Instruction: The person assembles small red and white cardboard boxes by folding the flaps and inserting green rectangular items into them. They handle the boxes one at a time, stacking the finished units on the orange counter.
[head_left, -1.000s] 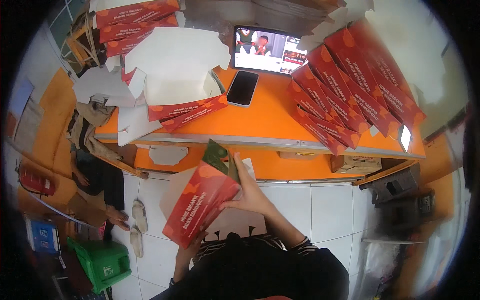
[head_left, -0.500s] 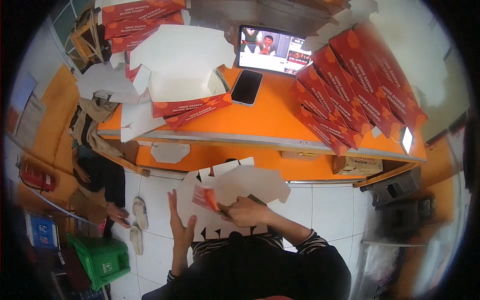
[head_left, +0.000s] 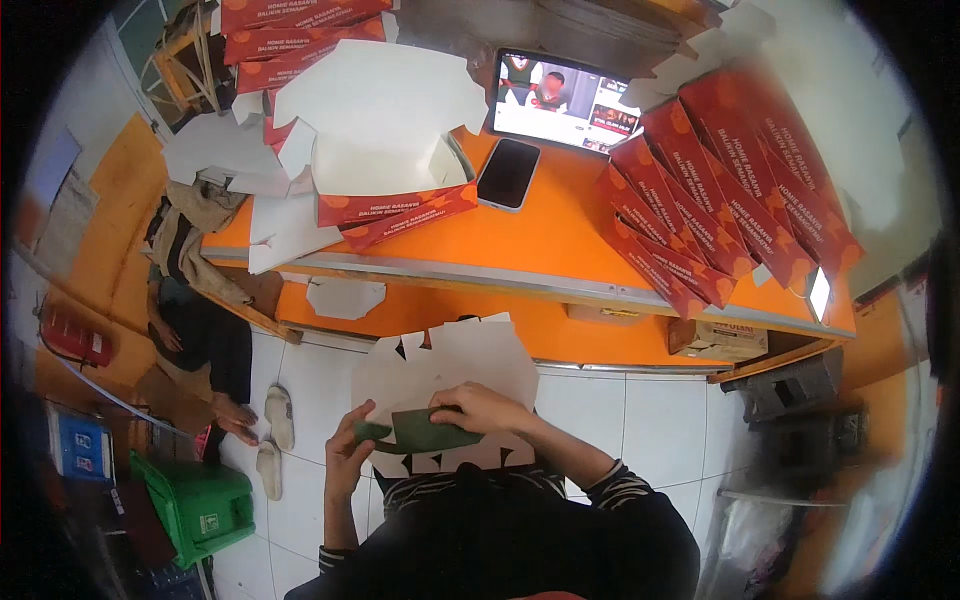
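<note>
A flat cardboard box blank (head_left: 450, 365), white on its upper face, lies across my lap on a stack of similar sheets. Its near edge is turned up, showing a green outer side panel (head_left: 425, 431). My left hand (head_left: 350, 443) pinches the left end of this panel, where a small green flap bends inward. On the right part of the panel, my right hand (head_left: 480, 410) is closed over its upper edge, thumb and fingers together. Slots and tabs of the sheets beneath stick out at the near and far edges.
Ahead stands an orange counter (head_left: 560, 225) with an open white-and-red box (head_left: 385, 165), a phone (head_left: 509, 174), a lit tablet (head_left: 565, 100) and stacked red boxes (head_left: 690, 205). At left are a green bin (head_left: 195, 505), slippers (head_left: 279, 417) and another person's legs (head_left: 228, 360).
The box blank has turned in my hands, so the green panel now faces me and the red part is out of sight. My left hand, open before, has closed on the panel.
</note>
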